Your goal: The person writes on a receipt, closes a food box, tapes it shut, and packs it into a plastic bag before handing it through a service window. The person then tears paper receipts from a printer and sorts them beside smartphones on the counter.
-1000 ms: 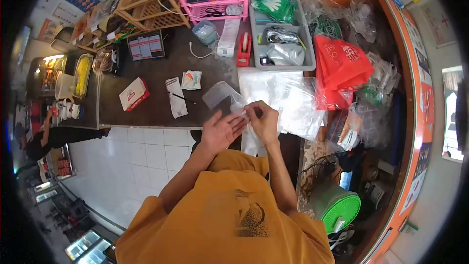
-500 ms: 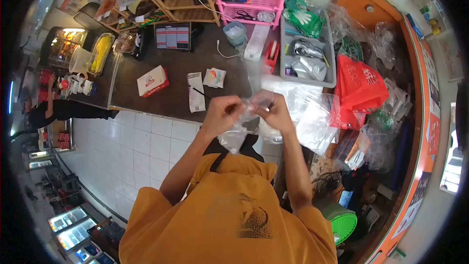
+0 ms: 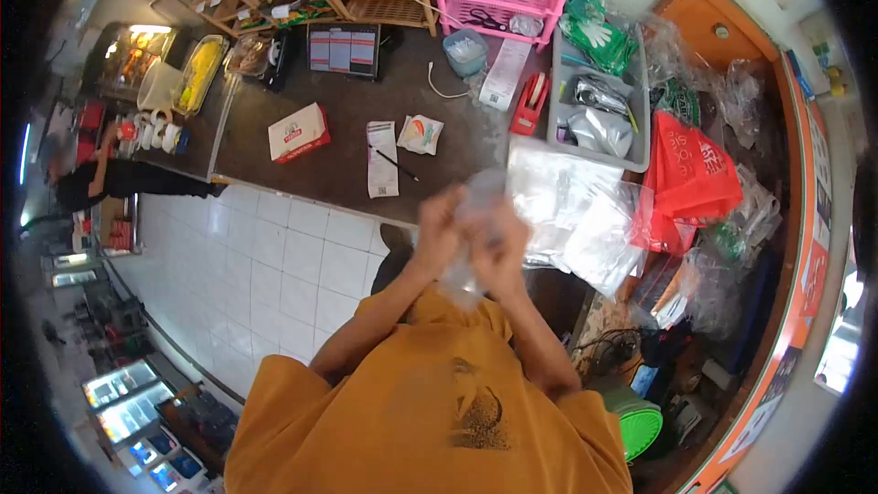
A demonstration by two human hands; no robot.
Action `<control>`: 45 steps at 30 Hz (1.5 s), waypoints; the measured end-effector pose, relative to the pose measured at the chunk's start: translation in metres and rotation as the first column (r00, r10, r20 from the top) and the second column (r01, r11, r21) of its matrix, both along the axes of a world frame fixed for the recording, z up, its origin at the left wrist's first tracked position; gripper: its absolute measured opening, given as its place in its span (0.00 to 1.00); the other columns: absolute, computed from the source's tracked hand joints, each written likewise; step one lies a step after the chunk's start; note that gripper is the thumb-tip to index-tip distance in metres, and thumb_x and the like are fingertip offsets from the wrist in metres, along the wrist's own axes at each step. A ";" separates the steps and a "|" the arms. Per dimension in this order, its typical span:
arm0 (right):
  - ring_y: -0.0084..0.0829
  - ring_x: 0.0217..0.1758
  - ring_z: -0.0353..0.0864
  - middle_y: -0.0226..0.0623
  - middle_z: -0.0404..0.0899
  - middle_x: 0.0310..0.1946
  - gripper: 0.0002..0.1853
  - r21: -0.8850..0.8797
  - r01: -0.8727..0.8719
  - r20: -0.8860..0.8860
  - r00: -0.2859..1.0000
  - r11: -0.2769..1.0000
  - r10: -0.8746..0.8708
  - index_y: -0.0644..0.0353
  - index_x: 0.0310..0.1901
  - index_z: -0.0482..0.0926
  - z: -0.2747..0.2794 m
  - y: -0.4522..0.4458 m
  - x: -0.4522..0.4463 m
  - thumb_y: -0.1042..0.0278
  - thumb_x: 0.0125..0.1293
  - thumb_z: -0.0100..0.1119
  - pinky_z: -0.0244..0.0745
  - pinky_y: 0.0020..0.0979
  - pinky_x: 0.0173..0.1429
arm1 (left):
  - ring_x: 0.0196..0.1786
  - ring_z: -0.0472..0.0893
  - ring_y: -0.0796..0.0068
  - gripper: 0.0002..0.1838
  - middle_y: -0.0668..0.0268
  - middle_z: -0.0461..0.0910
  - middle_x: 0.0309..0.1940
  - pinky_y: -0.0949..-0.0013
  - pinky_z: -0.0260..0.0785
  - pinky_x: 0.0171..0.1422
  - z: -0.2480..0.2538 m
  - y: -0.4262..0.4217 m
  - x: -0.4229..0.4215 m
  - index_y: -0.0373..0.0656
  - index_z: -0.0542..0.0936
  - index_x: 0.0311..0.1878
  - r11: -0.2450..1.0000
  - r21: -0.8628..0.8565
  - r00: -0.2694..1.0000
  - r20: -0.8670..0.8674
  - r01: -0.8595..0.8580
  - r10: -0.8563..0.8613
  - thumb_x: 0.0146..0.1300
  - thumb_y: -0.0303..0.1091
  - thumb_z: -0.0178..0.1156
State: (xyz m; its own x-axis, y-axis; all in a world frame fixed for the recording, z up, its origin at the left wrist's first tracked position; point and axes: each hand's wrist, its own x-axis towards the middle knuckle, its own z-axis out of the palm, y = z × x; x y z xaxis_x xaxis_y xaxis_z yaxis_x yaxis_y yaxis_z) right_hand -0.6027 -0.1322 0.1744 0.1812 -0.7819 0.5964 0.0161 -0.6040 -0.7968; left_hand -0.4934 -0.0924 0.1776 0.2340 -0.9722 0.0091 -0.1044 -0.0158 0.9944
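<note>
Clear plastic bag (image 3: pixel 462 284) is between my left hand (image 3: pixel 439 233) and right hand (image 3: pixel 500 249), both closed in a blurred pinch on it beside the table (image 3: pixel 261 105), and I judge it light, soft, slippery, better held by its edges.

Red-and-white box (image 3: pixel 298 134) left of the receipt (image 3: pixel 382 159) and pen (image 3: pixel 397 165).

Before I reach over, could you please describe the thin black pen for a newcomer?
On the dark brown counter, find the red-and-white cardboard box. Right of it lies a long white paper slip, the thin black pen slanting past its right edge. Beside the pale slip and small white packet, only the pen is dark.
</note>
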 end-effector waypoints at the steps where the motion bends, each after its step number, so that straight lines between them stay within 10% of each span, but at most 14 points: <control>1: 0.33 0.28 0.77 0.37 0.80 0.27 0.03 0.113 0.042 -0.031 0.999 0.993 -0.039 0.62 0.34 0.81 -0.001 -0.002 -0.002 0.81 0.60 0.61 0.73 0.36 0.35 | 0.28 0.70 0.81 0.09 0.72 0.74 0.26 0.72 0.65 0.34 0.001 0.002 0.011 0.36 0.78 0.38 0.998 0.067 0.999 -0.042 -0.001 0.004 0.73 0.32 0.58; 7: 0.15 0.30 0.72 0.25 0.80 0.28 0.06 0.567 -0.074 -0.049 0.991 0.820 0.124 0.64 0.34 0.83 0.008 -0.051 -0.045 0.72 0.65 0.72 0.67 0.23 0.34 | 0.40 0.80 0.81 0.12 0.68 0.82 0.36 0.73 0.74 0.47 0.008 -0.007 0.072 0.36 0.82 0.53 0.915 0.188 0.895 -0.352 0.356 -0.276 0.73 0.33 0.60; 14: 0.12 0.25 0.64 0.22 0.75 0.22 0.10 0.574 -0.228 -0.130 0.923 0.786 0.362 0.63 0.33 0.84 0.014 -0.061 -0.042 0.69 0.60 0.77 0.57 0.21 0.29 | 0.37 0.82 0.83 0.07 0.65 0.86 0.35 0.73 0.76 0.42 0.026 -0.031 0.065 0.32 0.84 0.43 0.828 0.254 0.865 -0.105 0.501 -0.491 0.67 0.26 0.66; 18: 0.27 0.31 0.73 0.35 0.79 0.31 0.16 0.181 0.168 -0.548 0.836 0.969 -0.042 0.62 0.40 0.84 0.021 -0.060 -0.036 0.68 0.52 0.81 0.66 0.29 0.34 | 0.31 0.81 0.84 0.06 0.67 0.84 0.27 0.75 0.73 0.36 -0.001 -0.021 0.055 0.34 0.84 0.34 0.908 0.307 0.942 0.085 0.287 -0.326 0.66 0.26 0.67; 21: 0.40 0.46 0.81 0.44 0.81 0.46 0.25 -0.132 0.353 -0.614 0.705 0.926 -0.356 0.60 0.49 0.83 0.014 -0.038 -0.032 0.68 0.49 0.81 0.76 0.38 0.42 | 0.29 0.79 0.83 0.08 0.68 0.82 0.25 0.74 0.72 0.33 -0.037 -0.003 0.043 0.34 0.84 0.32 0.923 0.340 0.977 -0.173 0.181 -0.127 0.67 0.27 0.66; 28: 0.34 0.43 0.84 0.43 0.84 0.45 0.25 0.669 0.100 -0.335 0.925 0.737 0.179 0.63 0.50 0.82 -0.033 -0.024 -0.036 0.69 0.50 0.81 0.79 0.35 0.43 | 0.26 0.76 0.83 0.07 0.70 0.80 0.23 0.75 0.66 0.30 -0.036 0.005 0.028 0.32 0.84 0.33 0.940 0.308 0.944 -0.328 0.149 -0.042 0.68 0.24 0.64; 31: 0.32 0.41 0.84 0.41 0.85 0.42 0.25 0.454 0.049 -0.292 0.952 0.890 0.096 0.65 0.49 0.82 -0.032 -0.029 -0.029 0.66 0.51 0.82 0.79 0.34 0.50 | 0.25 0.73 0.83 0.09 0.71 0.78 0.21 0.74 0.65 0.29 -0.030 0.008 0.041 0.32 0.83 0.32 0.876 0.424 0.948 -0.299 0.231 -0.105 0.69 0.26 0.62; 36: 0.29 0.46 0.84 0.37 0.86 0.38 0.16 0.805 -0.429 0.198 0.845 0.409 0.497 0.66 0.44 0.81 -0.074 -0.046 -0.022 0.69 0.58 0.76 0.76 0.34 0.51 | 0.28 0.76 0.78 0.10 0.71 0.80 0.23 0.71 0.68 0.35 -0.043 0.009 0.040 0.35 0.84 0.35 0.922 0.314 0.973 -0.022 0.226 -0.231 0.67 0.33 0.66; 37: 0.24 0.38 0.82 0.34 0.84 0.32 0.10 0.639 -0.159 -0.118 0.947 0.752 0.300 0.64 0.40 0.80 -0.058 -0.038 -0.016 0.71 0.62 0.70 0.75 0.33 0.46 | 0.29 0.76 0.78 0.10 0.71 0.79 0.23 0.70 0.69 0.36 -0.040 0.008 0.041 0.35 0.84 0.35 0.934 0.324 0.985 0.036 0.149 -0.170 0.67 0.33 0.66; 39: 0.25 0.33 0.80 0.35 0.82 0.29 0.07 0.434 -0.055 -0.156 0.979 0.899 0.135 0.63 0.38 0.80 -0.025 -0.006 0.004 0.71 0.64 0.67 0.74 0.34 0.42 | 0.32 0.77 0.78 0.10 0.70 0.80 0.26 0.71 0.70 0.41 -0.024 -0.001 0.033 0.36 0.84 0.38 0.967 0.220 0.989 0.090 -0.131 0.114 0.68 0.35 0.64; 43: 0.33 0.24 0.79 0.41 0.79 0.23 0.07 0.334 0.108 -0.251 0.968 0.936 -0.023 0.64 0.33 0.77 -0.025 0.015 0.015 0.72 0.69 0.57 0.72 0.36 0.32 | 0.43 0.79 0.75 0.13 0.69 0.82 0.39 0.72 0.71 0.54 -0.021 0.008 0.010 0.37 0.84 0.49 0.937 0.349 0.984 -0.172 0.021 0.042 0.74 0.36 0.57; 45: 0.31 0.21 0.76 0.39 0.76 0.20 0.09 0.323 0.125 -0.167 0.983 0.938 -0.073 0.64 0.31 0.76 -0.035 0.006 0.019 0.72 0.71 0.54 0.69 0.34 0.28 | 0.32 0.72 0.85 0.11 0.75 0.75 0.27 0.76 0.66 0.35 -0.027 0.003 -0.010 0.34 0.82 0.41 0.974 0.134 0.954 -0.217 -0.182 0.208 0.75 0.32 0.56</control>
